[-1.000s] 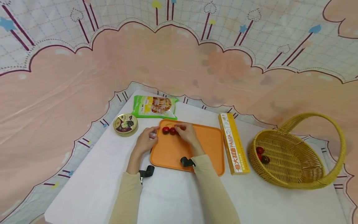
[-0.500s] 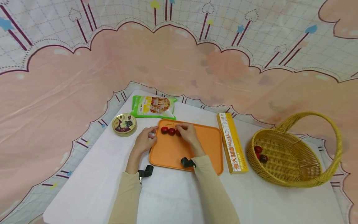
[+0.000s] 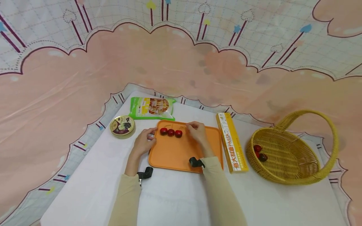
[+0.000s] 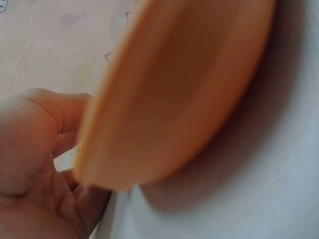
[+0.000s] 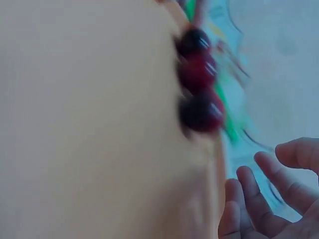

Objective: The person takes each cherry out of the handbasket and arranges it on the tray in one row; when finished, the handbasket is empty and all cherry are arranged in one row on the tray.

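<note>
Three cherries [image 3: 171, 132], glossy dark red, sit in a tight row along the far-left part of the orange tray [image 3: 183, 153], touching or nearly touching each other, thin stems pointing toward the tray's far rim. Tray is a flat rounded rectangle with a low raised rim, lying on the white table. Right wrist view shows them blurred.

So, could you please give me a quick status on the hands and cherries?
Left hand steadying orange tray edge. Right hand open, off the three cherries. Nothing in the way.
</note>
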Demonstrator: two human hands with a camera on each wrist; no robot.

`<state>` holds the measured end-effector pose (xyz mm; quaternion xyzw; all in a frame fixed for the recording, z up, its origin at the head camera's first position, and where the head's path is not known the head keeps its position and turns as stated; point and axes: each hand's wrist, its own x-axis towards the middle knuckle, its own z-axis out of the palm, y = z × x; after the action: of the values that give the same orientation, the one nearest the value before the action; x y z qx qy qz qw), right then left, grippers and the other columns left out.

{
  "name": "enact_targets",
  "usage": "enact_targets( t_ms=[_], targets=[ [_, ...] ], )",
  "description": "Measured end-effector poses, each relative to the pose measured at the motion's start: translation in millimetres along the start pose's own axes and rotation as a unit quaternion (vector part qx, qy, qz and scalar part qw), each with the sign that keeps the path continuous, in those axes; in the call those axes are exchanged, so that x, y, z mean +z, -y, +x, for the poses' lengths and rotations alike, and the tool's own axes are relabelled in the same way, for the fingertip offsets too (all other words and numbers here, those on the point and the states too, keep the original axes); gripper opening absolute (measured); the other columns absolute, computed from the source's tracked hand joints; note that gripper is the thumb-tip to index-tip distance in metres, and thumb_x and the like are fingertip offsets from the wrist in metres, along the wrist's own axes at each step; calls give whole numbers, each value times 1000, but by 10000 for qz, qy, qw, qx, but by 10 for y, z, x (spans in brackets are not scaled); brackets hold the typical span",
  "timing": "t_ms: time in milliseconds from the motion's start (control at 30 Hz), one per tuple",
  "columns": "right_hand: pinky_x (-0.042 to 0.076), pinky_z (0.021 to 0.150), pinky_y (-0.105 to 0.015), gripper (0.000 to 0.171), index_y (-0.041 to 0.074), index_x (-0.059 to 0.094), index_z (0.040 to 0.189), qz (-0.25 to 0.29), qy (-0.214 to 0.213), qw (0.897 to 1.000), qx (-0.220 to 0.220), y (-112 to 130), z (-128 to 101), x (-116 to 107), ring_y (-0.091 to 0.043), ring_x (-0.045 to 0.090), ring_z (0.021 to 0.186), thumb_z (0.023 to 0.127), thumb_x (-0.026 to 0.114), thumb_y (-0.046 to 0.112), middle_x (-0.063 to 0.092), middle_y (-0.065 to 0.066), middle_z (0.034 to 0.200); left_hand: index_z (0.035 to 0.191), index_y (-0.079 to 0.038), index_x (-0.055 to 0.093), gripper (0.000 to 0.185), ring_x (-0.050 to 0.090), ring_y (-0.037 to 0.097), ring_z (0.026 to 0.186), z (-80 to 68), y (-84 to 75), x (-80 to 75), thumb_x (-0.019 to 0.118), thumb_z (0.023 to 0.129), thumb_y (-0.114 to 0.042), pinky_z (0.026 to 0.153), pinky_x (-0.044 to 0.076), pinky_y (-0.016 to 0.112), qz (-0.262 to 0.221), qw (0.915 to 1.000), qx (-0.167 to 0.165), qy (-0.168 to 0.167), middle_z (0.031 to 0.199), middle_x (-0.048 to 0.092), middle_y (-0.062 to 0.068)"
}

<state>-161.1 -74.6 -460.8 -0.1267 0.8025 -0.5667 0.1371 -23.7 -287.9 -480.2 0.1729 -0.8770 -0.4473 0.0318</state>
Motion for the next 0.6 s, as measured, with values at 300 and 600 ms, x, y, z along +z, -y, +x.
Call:
enact_targets(
  t_ms=[300, 600],
  targets=[
    [52, 78, -29, 34, -9, 63, 121, -298, -455, 9985, -107, 110, -85, -1282, -32, 67, 98, 99, 55, 15, 64, -25, 114, 139, -6, 55, 50, 61, 31, 100, 2, 15, 0, 59, 89, -5, 88, 50, 45, -33, 10000, 26, -16, 120, 56, 18],
    [50, 70, -16, 46, -19, 53, 126, -832, -577, 9949, 49, -108, -247, -2471, 6, 60, 73, 99, 52, 18, 65, -3, 95, 142, -7, 52, 52, 59, 32, 102, 24, 10, -7, 57, 90, -7, 89, 50, 45, -10, 10000, -38, 79, 123, 54, 19]
  ],
)
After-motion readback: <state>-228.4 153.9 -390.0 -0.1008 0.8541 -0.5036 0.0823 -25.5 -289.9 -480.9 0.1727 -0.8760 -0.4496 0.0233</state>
